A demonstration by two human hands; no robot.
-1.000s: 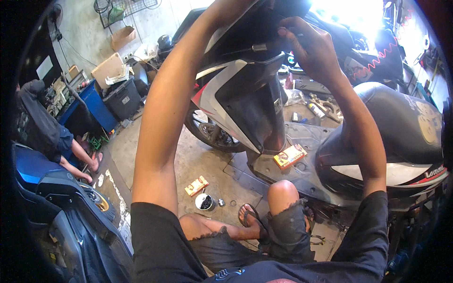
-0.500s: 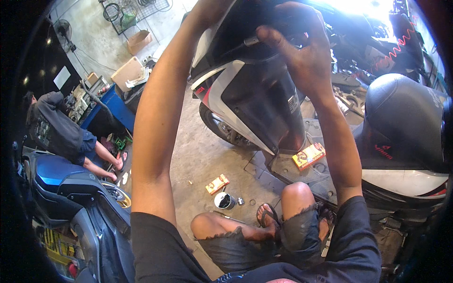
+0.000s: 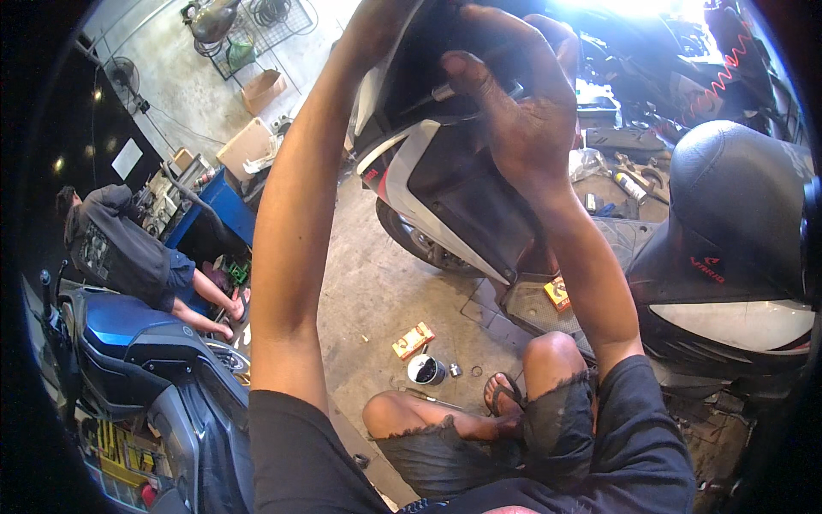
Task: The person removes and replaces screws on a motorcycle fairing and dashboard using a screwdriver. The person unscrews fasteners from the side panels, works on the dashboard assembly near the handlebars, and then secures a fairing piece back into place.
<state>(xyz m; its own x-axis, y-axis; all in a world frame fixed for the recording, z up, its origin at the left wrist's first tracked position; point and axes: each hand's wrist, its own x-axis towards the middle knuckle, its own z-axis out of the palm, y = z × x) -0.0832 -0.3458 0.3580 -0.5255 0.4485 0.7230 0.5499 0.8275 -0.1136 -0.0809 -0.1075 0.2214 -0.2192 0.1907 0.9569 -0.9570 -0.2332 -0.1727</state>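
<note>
A rough concrete workshop floor (image 3: 377, 283) lies below a grey-and-white scooter (image 3: 445, 184) with smooth plastic panels. Up at its front, the right hand (image 3: 514, 111) curls its fingers (image 3: 467, 73) about a thin metal tool (image 3: 449, 90) against the dark panel. The left hand (image 3: 381, 30) reaches the same panel just left of those fingers; its grip cannot be told. Far below them lie a small orange box (image 3: 413, 340) and a round dark tin (image 3: 425, 369); well left crouches another person (image 3: 120, 248) beside a blue scooter (image 3: 128, 360)
</note>
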